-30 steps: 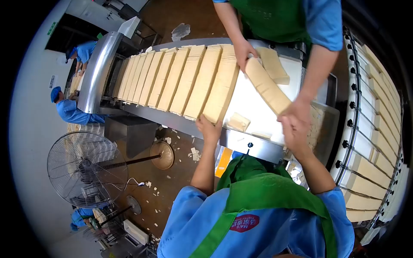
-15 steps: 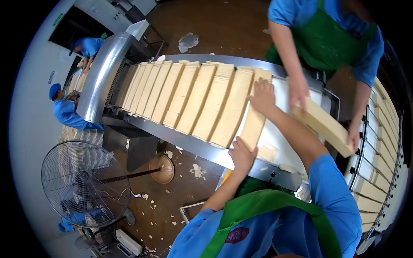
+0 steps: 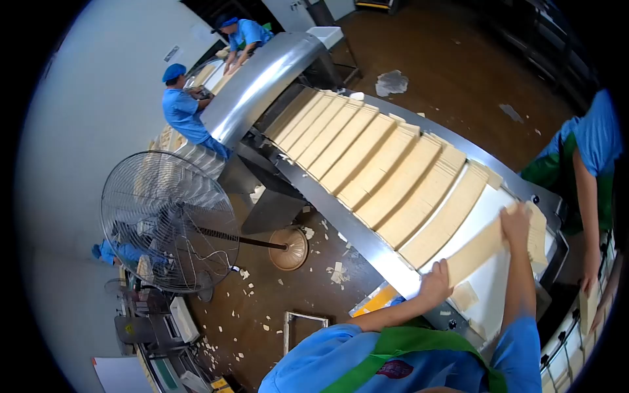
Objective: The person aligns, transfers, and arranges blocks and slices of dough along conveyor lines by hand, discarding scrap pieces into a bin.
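While a co-worker (image 3: pixel 593 157) stands off to the right with one arm lowered to a pale piece (image 3: pixel 588 306), the person in the green apron has a long, cream-coloured slab (image 3: pixel 477 254) stretched between both hands, over the white belt (image 3: pixel 452 245) at the near end of the row of slabs (image 3: pixel 373 160). The left hand (image 3: pixel 435 285) has its fingers clamped on the slab's near end, close to a small offcut (image 3: pixel 464 296), and the right hand (image 3: pixel 515 223) grips the far end, its fingers bent over it, just beside more layered pieces (image 3: pixel 536 239).
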The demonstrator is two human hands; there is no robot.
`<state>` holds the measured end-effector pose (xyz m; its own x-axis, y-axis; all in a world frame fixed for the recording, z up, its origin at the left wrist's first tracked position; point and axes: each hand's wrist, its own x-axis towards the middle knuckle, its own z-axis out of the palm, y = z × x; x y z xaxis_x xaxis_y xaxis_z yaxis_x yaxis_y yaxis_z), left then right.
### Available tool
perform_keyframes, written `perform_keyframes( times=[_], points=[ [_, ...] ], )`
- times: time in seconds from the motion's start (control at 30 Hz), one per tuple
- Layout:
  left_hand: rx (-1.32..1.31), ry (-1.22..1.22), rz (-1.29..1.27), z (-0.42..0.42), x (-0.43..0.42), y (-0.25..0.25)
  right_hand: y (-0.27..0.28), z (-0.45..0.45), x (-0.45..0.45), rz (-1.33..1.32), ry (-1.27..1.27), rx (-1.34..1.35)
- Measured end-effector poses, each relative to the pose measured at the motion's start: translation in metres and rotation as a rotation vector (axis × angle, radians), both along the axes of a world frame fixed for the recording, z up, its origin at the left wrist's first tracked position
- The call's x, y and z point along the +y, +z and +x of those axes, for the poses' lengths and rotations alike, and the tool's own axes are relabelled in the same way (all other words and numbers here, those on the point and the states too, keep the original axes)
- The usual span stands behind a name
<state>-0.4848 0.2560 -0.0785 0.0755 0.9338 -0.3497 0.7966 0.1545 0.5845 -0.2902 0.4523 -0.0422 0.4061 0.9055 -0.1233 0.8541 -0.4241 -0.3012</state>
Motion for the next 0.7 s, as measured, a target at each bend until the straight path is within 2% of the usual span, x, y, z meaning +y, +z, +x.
perform_keyframes(
  times=[0.1,0.2,0.27,0.37,0.43,0.47,0.5,0.53,0.57,0.6,0.63,0.67,0.7],
  points=[
    [-0.092,-0.056,-0.075,0.005,0.007,0.007,-0.02,0.056,-0.024,-0.04,-0.079,-0.123],
    [-0.103,-0.256,-0.095,0.015,0.01,0.013,-0.012,0.084,-0.056,-0.086,-0.219,-0.065],
    [-0.094,-0.261,-0.079,0.024,0.009,0.023,-0.032,0.118,-0.071,-0.053,-0.36,-0.099],
    [-0.06,-0.255,-0.076,0.042,0.009,0.023,-0.059,0.153,-0.099,0.08,-0.389,-0.062],
    [-0.05,-0.215,0.063,0.052,0.004,0.014,-0.062,0.171,-0.117,0.088,-0.46,-0.039],
    [-0.054,-0.223,0.063,0.056,0.002,0.011,-0.062,0.18,-0.127,0.145,-0.527,0.082],
    [-0.072,-0.221,0.175,0.063,-0.002,0.008,-0.07,0.199,-0.143,0.202,-0.6,0.203],
    [-0.096,-0.229,0.283,0.07,-0.005,0.006,-0.082,0.215,-0.159,0.37,-0.603,0.163],
    [-0.13,-0.242,0.277,0.08,-0.009,0.008,-0.069,0.225,-0.176,0.421,-0.517,0.362],
    [-0.24,-0.233,0.319,0.092,-0.011,-0.001,-0.025,0.205,-0.19,0.423,-0.536,0.121],
    [-0.275,-0.256,0.397,0.103,-0.014,0.001,-0.043,0.232,-0.206,0.539,-0.641,0.029],
    [-0.301,-0.302,0.392,0.113,-0.015,0.012,-0.012,0.23,-0.223,0.499,-0.647,-0.032],
    [-0.376,-0.313,0.352,0.13,-0.016,0.02,-0.041,0.268,-0.247,0.426,-0.613,-0.27]
  ],
)
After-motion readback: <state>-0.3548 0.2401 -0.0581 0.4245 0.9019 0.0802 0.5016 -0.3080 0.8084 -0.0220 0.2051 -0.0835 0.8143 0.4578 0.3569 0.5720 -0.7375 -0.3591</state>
